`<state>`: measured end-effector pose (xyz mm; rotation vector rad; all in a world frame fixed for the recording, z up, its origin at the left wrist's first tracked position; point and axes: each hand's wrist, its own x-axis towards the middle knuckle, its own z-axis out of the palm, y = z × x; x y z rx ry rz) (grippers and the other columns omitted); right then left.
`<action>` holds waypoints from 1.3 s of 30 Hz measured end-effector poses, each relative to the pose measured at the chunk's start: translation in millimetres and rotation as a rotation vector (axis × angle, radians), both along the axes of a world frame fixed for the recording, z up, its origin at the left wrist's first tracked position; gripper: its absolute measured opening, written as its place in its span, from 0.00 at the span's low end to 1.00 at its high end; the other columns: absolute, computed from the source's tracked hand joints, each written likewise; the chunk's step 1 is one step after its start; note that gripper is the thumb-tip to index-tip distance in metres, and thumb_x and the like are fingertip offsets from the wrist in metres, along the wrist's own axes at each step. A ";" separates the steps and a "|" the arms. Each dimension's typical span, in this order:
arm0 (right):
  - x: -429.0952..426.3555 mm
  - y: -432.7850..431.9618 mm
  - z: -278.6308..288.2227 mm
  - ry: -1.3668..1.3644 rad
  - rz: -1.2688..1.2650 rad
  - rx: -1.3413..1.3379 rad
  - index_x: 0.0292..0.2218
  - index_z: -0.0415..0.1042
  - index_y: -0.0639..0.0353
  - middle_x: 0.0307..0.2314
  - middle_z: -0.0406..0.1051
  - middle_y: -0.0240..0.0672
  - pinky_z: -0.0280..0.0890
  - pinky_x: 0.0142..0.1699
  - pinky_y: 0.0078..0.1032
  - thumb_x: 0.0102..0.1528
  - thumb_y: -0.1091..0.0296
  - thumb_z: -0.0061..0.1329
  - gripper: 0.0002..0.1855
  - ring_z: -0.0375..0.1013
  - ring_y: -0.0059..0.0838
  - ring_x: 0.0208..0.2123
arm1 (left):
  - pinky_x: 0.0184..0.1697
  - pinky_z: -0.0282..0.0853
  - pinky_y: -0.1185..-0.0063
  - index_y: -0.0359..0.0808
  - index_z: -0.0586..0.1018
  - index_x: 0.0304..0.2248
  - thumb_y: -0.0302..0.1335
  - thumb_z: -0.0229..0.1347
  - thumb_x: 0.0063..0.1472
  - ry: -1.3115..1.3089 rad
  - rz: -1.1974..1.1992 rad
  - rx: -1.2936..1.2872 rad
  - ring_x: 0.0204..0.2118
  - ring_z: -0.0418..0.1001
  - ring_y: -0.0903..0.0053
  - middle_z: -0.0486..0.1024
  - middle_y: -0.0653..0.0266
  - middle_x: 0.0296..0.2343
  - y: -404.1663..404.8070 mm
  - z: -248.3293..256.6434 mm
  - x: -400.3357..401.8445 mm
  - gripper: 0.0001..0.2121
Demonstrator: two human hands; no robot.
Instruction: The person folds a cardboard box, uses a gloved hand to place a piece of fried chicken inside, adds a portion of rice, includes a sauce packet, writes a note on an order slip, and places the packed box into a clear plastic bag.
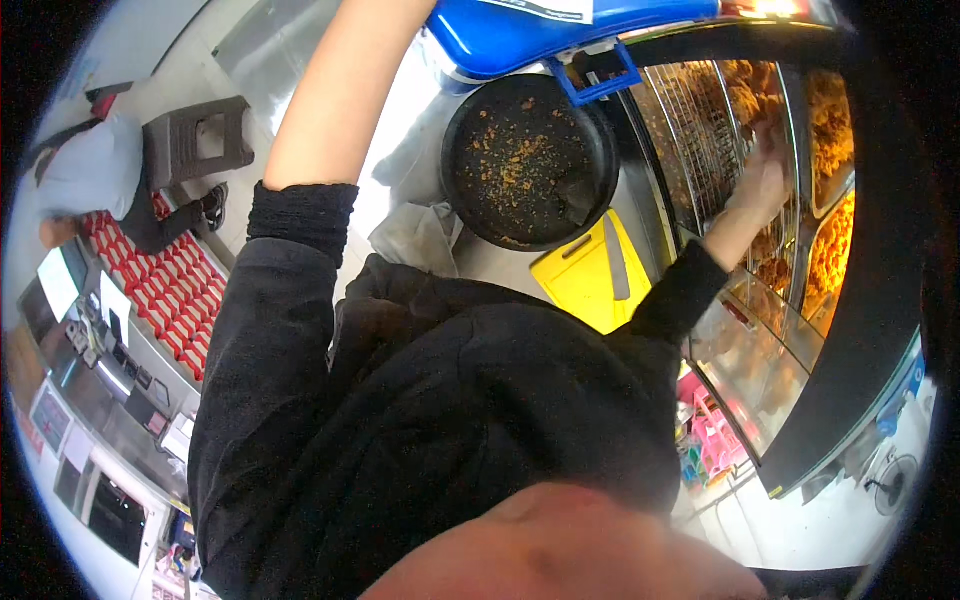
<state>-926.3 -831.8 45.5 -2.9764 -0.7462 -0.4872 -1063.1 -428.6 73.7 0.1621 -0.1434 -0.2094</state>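
My right hand (759, 184) reaches into a lit glass food display case (757, 345), above a wire rack (694, 135). It is blurred and seems to wear a thin clear glove; whether its fingers hold anything is unclear. Beside its fingertips lie browned, breaded fried food pieces (750, 86). Trays of more fried food (831, 120) glow under warm light behind it. My left forearm (337, 97) stretches up past the top edge, and the left hand is out of view. A round black pan (525, 165) with scattered crumbs sits before me, a dark flat piece inside it.
A blue cooler lid (540, 37) with a blue latch overhangs the pan. A yellow cutting board (592, 270) bearing a grey strip lies nearer my body. At left, a person (97, 165) bends near red-and-white paper trays (157, 285) and a dark plastic stool (199, 139).
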 end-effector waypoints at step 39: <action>-145.2 -35.6 -197.5 0.684 0.358 -0.386 0.55 0.61 0.44 0.44 0.68 0.51 0.67 0.47 0.36 0.43 0.68 0.59 0.37 0.72 0.49 0.40 | 0.46 0.68 0.59 0.23 0.70 0.40 0.35 0.38 0.63 -0.024 0.027 0.163 0.36 0.73 0.55 0.73 0.46 0.32 5.3 -16.1 28.6 0.20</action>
